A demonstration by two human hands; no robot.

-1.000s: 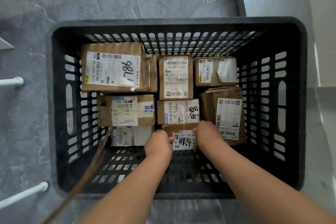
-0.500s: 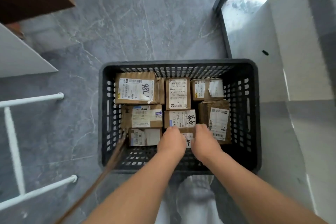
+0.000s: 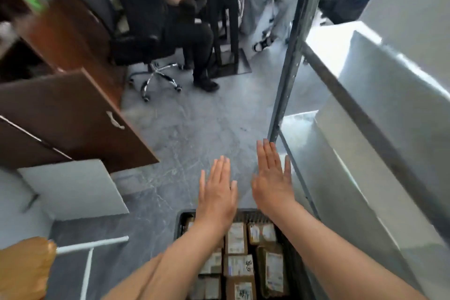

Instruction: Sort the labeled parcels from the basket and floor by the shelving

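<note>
A black plastic basket (image 3: 179, 223) sits on the grey floor at the bottom centre, under my forearms. Several brown cardboard parcels with white labels lie flat inside it, one of them the labeled parcel (image 3: 235, 241) near the basket's far wall. My left hand (image 3: 217, 192) and my right hand (image 3: 274, 179) are stretched out flat, palms down, fingers straight, above and beyond the basket's far rim. Neither hand holds anything. My arms hide part of the parcels.
Grey metal shelving (image 3: 285, 90) with pale shelves stands along the right. A brown wooden cabinet (image 3: 73, 114) is at the left, a white rack (image 3: 90, 246) and an orange-brown object (image 3: 24, 268) at lower left. A seated person on a wheeled office chair (image 3: 158, 75) is ahead by a table.
My hands left the small parcel in the basket, lifted out and opened flat. The view tilted up from the basket toward the room.
</note>
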